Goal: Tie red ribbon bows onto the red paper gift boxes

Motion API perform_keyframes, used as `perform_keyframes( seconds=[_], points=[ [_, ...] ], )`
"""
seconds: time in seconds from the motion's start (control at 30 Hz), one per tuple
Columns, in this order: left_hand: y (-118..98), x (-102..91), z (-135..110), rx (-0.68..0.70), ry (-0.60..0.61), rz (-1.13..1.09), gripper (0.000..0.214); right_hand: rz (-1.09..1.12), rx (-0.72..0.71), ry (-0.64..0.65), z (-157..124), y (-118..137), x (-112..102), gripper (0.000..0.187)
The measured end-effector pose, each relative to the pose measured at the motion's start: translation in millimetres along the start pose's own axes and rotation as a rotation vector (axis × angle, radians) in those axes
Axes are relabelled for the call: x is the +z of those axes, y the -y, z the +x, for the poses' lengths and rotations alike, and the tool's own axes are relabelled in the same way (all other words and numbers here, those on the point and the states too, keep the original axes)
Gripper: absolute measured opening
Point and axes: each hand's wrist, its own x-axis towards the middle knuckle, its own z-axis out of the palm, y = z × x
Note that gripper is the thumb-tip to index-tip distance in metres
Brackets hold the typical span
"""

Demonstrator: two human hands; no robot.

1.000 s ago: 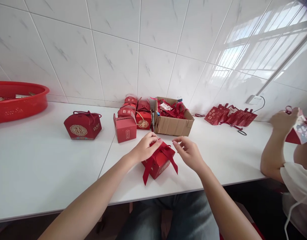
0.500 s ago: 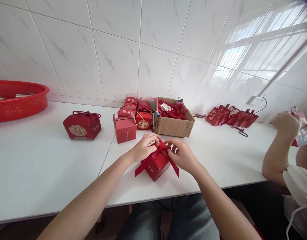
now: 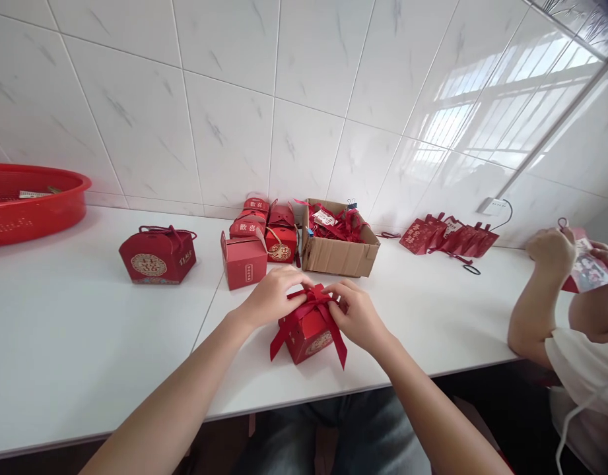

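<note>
A small red gift box (image 3: 304, 344) with gold print stands on the white table in front of me. Tied over its top is a dark red ribbon (image 3: 317, 302) in a bow, its two tails hanging down the sides. From the left, my left hand (image 3: 274, 297) pinches the ribbon's left loop between thumb and fingers. On the other side, my right hand (image 3: 357, 315) is closed on the right loop. The fingertips partly hide the loops.
Behind stand red boxes (image 3: 244, 261) and a cardboard box (image 3: 340, 256) of ribbons. A corded red box (image 3: 158, 258) and red basin (image 3: 36, 208) are left. Red bags (image 3: 447, 236) and scissors (image 3: 471, 269) lie right, near another person's hand (image 3: 551, 249) holding a picture card.
The gift box has turned slightly, and its bow now sits flatter, with the loops spread sideways. Both my hands stay at the bow. The whole view has shifted a little.
</note>
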Motion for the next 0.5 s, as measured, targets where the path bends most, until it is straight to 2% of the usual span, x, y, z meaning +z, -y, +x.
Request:
perform_keyframes(
  seconds=[0.27, 0.4, 0.5],
  points=[
    [3.4, 1.6, -1.4, 0.132, 0.004, 0.078, 0.018, 0.023, -0.009, 0.012, -2.5, 5.1, -2.6, 0.03],
    [2.7, 4.5, -2.3, 0.149, -0.001, 0.057, 0.026, 0.04, 0.008, 0.005, -1.2, 4.7, -2.6, 0.031],
    [2.3, 5.8, -2.6, 0.146, 0.021, 0.068, 0.023, 0.07, 0.015, 0.013, -0.5, 3.4, -2.3, 0.033]
  ],
)
